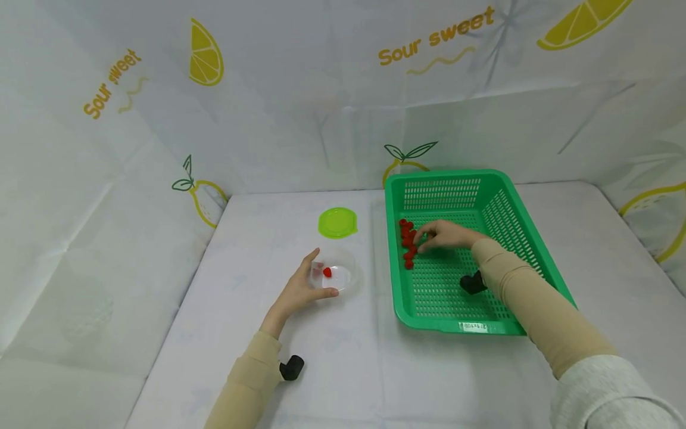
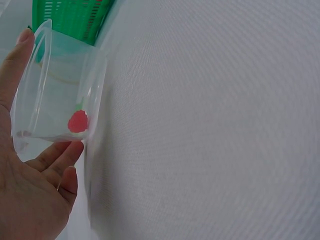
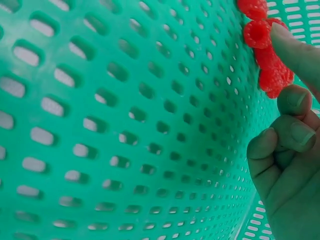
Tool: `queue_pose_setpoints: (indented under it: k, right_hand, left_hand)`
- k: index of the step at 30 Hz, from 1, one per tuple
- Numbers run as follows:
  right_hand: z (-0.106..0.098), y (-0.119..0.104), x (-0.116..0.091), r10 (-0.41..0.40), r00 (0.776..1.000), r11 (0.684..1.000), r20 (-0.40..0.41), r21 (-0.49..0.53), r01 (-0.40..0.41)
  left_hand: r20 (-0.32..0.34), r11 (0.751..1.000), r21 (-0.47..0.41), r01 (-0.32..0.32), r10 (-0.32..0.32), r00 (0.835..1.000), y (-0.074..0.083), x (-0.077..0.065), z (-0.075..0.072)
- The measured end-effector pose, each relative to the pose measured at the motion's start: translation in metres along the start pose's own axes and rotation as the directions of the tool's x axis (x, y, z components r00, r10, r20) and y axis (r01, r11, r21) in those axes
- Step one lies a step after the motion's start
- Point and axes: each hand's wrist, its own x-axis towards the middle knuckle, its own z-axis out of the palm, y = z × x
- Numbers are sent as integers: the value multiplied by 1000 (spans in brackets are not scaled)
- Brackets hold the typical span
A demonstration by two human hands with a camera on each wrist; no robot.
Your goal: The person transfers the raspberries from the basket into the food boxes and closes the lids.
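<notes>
A clear plastic tub (image 1: 343, 275) stands on the table, with one red raspberry (image 2: 78, 121) inside on its bottom. My left hand (image 1: 301, 290) holds this tub from the left, thumb on one side and fingers on the other. Inside the green basket (image 1: 445, 325), my right hand (image 1: 446, 234) reaches to the left wall, where several red raspberries (image 1: 405, 241) lie in a row. In the right wrist view one fingertip (image 3: 282, 32) overlaps the raspberries (image 3: 270, 60), while other fingers are bent below, apart from it.
A lime-green round lid (image 1: 337, 222) lies behind the tub. The basket takes up the right part of the white-covered table (image 1: 343, 381), its raised rim beside my right forearm. A white sheet with lemon prints (image 1: 300, 89) hangs behind.
</notes>
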Motion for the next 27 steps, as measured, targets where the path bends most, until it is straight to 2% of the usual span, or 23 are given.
queue_pose_setpoints:
  k: [13, 18, 21, 27]
  right_hand:
    - [3, -3, 2, 33, 999, 996, -13, -78, -34]
    - [3, -3, 1, 12, 1000, 994, -18, -108, -14]
    - [3, -1, 1, 2, 1000, 996, -3, -94, -2]
    - [6, -2, 1, 37, 999, 995, 40, -90, -34]
  left_hand:
    - [2, 1000, -1, -4, 4, 1000, 0, 0, 0]
    - [-1, 1000, -1, 0, 0, 1000, -1, 1, 0]
    - [-1, 1000, -1, 3, -3, 1000, 0, 0, 0]
    - [-2, 1000, -5, 11, -11, 1000, 0, -1, 1]
